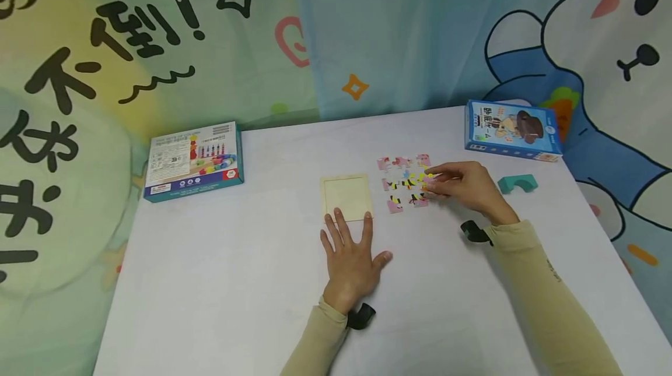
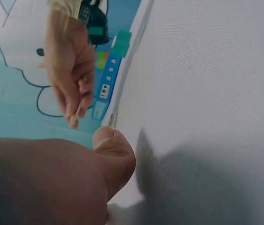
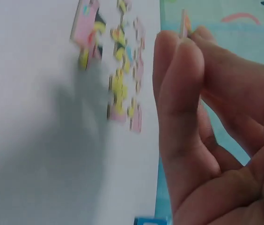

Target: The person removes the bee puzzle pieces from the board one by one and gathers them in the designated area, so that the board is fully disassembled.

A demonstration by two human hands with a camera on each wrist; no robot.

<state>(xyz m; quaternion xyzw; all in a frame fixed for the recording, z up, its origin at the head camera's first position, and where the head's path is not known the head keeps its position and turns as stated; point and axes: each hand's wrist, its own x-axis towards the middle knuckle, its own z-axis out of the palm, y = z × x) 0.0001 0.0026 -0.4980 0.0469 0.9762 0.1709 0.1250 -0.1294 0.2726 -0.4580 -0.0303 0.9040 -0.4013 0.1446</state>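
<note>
My right hand (image 1: 464, 186) pinches a small jigsaw piece (image 3: 184, 24) between thumb and fingertips, raised above the table in the right wrist view. Below and left of it in the head view lie several loose jigsaw pieces (image 1: 395, 205), pink, yellow and black, spread in rough rows. To their left is a flat, pale square puzzle board (image 1: 346, 196) with a thin border line. My left hand (image 1: 350, 268) lies with fingers spread and straight, its fingertips at the board's near edge. The picture on the pinched piece is mostly hidden by the fingers.
A teal arch block (image 1: 517, 182) lies right of my right hand. Behind it is a blue box (image 1: 513, 131) at the table's back right. Another box (image 1: 193, 160) lies at the back left of the white table (image 1: 210, 283). A printed curtain hangs behind.
</note>
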